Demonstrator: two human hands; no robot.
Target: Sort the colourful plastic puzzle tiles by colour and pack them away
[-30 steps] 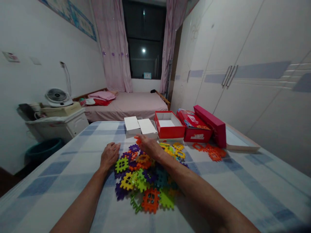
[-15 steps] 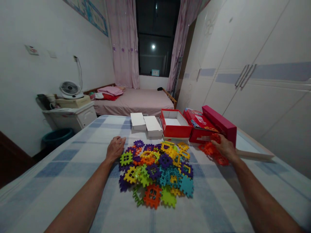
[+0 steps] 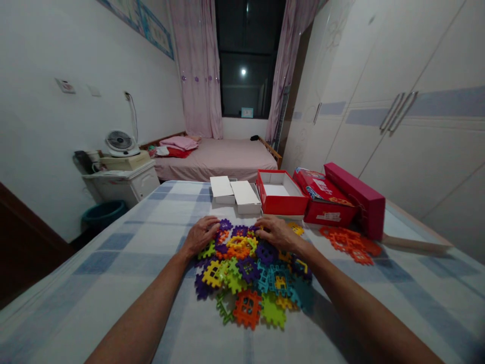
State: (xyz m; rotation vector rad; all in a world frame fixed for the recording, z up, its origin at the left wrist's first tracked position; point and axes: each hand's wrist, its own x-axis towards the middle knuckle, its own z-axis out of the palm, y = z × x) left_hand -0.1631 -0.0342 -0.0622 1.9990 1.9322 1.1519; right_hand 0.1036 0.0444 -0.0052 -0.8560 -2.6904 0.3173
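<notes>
A heap of interlocking plastic building pieces [image 3: 248, 270] in purple, yellow, green, orange and teal lies on the checked cloth before me. My left hand [image 3: 201, 235] rests at the heap's far left edge, its fingers by a purple piece [image 3: 226, 225]. Over the far right part of the heap, my right hand [image 3: 278, 233] has its fingers apart, touching or just above the pieces. Neither hand shows a piece lifted. A separate group of orange-red pieces [image 3: 350, 244] lies to the right, away from both hands.
Behind the heap stand white boxes [image 3: 246, 194], an open red box [image 3: 284, 205], a printed red box [image 3: 328, 215] and a magenta box [image 3: 356, 199]. A white tray-like lid [image 3: 413, 227] lies at the right. Beyond the table is a bed [image 3: 235, 156]; wardrobes [image 3: 417, 151] line the right side.
My right hand has let go of the orange-red pieces at the right and moved left to the heap. The left hand has come closer to the heap's edge. The view has shifted slightly.
</notes>
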